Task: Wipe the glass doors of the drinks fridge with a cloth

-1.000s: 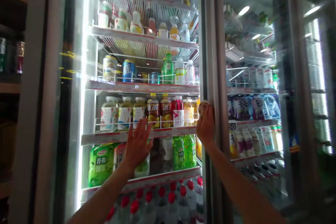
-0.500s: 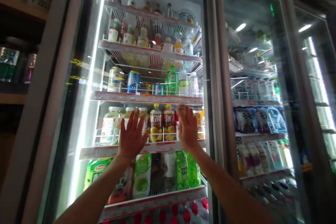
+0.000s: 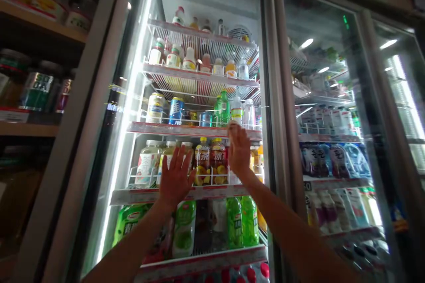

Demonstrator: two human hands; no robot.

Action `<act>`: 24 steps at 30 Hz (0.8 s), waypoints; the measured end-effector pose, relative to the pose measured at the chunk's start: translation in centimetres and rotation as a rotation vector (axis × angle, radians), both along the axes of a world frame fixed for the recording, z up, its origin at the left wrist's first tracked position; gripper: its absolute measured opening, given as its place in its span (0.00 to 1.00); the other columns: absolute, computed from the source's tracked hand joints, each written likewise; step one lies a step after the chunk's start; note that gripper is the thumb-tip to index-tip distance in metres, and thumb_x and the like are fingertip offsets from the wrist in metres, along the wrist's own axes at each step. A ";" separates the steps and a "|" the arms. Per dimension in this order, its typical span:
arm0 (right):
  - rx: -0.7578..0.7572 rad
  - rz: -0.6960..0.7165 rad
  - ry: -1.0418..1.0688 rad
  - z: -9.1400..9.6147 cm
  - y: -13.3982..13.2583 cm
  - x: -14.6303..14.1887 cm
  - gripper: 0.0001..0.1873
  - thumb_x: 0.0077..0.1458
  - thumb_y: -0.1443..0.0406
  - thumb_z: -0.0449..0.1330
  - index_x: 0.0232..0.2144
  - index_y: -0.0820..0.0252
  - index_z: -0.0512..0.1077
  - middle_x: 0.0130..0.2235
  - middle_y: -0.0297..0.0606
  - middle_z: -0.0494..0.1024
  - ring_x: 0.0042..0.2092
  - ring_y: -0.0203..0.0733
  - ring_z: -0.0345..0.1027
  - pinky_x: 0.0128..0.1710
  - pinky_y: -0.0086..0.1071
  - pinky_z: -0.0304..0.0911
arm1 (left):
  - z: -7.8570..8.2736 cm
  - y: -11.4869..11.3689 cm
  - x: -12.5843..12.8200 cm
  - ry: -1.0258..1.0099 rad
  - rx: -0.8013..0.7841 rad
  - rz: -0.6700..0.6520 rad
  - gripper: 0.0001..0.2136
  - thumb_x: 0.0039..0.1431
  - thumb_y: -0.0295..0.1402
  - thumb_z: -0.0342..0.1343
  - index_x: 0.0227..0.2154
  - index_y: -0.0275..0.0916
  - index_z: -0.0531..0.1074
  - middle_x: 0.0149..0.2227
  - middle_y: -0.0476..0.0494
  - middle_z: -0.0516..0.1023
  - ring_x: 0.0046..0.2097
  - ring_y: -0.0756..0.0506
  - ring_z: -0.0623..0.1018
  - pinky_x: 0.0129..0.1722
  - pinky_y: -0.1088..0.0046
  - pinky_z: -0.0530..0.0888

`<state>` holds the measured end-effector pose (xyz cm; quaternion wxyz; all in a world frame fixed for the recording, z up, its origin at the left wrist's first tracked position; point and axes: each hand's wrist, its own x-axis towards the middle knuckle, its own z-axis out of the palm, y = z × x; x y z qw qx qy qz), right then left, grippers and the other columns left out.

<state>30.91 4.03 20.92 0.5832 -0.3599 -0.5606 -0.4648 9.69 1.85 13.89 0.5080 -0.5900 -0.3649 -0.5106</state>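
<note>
My left hand point(image 3: 175, 181) is open, fingers spread and palm turned to the glass door, in front of the shelf with wide-capped bottles point(image 3: 148, 163). Further right, my right hand point(image 3: 239, 148) is raised higher, its fingers fairly close together. A pale patch point(image 3: 233, 124) shows at its fingertips; it looks like something under the hand, but I cannot make out what. Between the hands, two brown drink bottles with yellow caps point(image 3: 202, 159) stand behind the glass. Whether both palms touch the glass is hard to tell.
The lit fridge holds several drink shelves, with green bottles point(image 3: 235, 225) below and cans point(image 3: 175, 111) above. A metal door frame point(image 3: 282, 97) separates it from another glass-doored fridge at right. Open shelves with jars point(image 3: 51, 2) and soda cans point(image 3: 36, 90) stand at left.
My right hand has slid upward relative to the shelves, now reaching the shelf edge above the brown bottles. My left hand stays almost in place. The view has shifted slightly left.
</note>
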 end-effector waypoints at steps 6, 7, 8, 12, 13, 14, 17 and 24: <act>-0.032 -0.045 -0.186 -1.1 0.0 0.9 0.28 0.56 0.69 0.46 0.60 0.50 0.56 0.63 0.39 0.56 0.65 0.46 0.44 0.60 0.50 0.46 | 3.2 -0.5 -1.6 0.018 -0.005 0.033 0.28 0.61 0.39 0.44 0.63 0.39 0.46 0.64 0.35 0.51 0.66 0.40 0.48 0.63 0.52 0.44; -0.021 -0.043 -0.076 -0.2 0.2 2.3 0.28 0.57 0.69 0.45 0.60 0.53 0.56 0.62 0.41 0.58 0.64 0.48 0.46 0.59 0.51 0.47 | 4.1 -0.6 -2.0 -0.004 -0.008 0.040 0.28 0.62 0.40 0.43 0.63 0.39 0.47 0.64 0.35 0.50 0.66 0.40 0.48 0.63 0.52 0.44; -0.007 -0.036 0.044 0.9 0.4 3.5 0.27 0.57 0.68 0.44 0.59 0.55 0.56 0.61 0.44 0.59 0.63 0.50 0.47 0.57 0.53 0.50 | 5.0 -0.7 -2.5 -0.033 -0.006 0.045 0.28 0.62 0.40 0.43 0.62 0.38 0.47 0.64 0.35 0.50 0.66 0.40 0.48 0.63 0.51 0.44; 0.048 0.028 0.279 4.1 0.6 3.5 0.26 0.57 0.69 0.43 0.58 0.58 0.58 0.60 0.50 0.59 0.61 0.54 0.52 0.52 0.55 0.55 | 6.6 -0.4 -3.7 -0.131 0.015 0.039 0.27 0.62 0.40 0.42 0.62 0.38 0.48 0.64 0.36 0.50 0.66 0.40 0.49 0.63 0.51 0.44; 0.055 0.035 0.239 4.0 0.4 2.3 0.27 0.57 0.69 0.43 0.59 0.57 0.58 0.60 0.49 0.58 0.61 0.54 0.51 0.52 0.55 0.55 | 6.6 -0.3 -3.8 -0.140 0.022 0.031 0.27 0.62 0.40 0.42 0.62 0.39 0.48 0.64 0.36 0.51 0.66 0.40 0.49 0.63 0.51 0.43; 0.053 0.034 0.159 3.6 0.2 0.7 0.28 0.56 0.69 0.43 0.59 0.55 0.56 0.61 0.47 0.58 0.62 0.53 0.49 0.53 0.54 0.54 | 6.4 -0.2 -3.9 -0.140 0.025 0.023 0.27 0.62 0.40 0.42 0.63 0.39 0.47 0.64 0.36 0.50 0.66 0.40 0.49 0.63 0.51 0.43; 0.020 -0.004 -0.222 1.0 -0.3 -2.9 0.30 0.55 0.70 0.45 0.61 0.50 0.53 0.63 0.38 0.55 0.65 0.47 0.43 0.59 0.50 0.48 | 5.9 -0.1 -3.9 -0.127 0.028 0.010 0.27 0.62 0.40 0.43 0.63 0.39 0.47 0.64 0.37 0.50 0.66 0.40 0.49 0.63 0.51 0.43; 0.017 -0.026 0.104 2.5 0.3 4.3 0.26 0.56 0.69 0.44 0.58 0.59 0.59 0.60 0.48 0.60 0.61 0.52 0.51 0.55 0.54 0.51 | 5.7 -0.1 -4.0 -0.107 0.027 0.061 0.26 0.62 0.39 0.42 0.62 0.36 0.50 0.64 0.35 0.51 0.66 0.39 0.49 0.62 0.51 0.45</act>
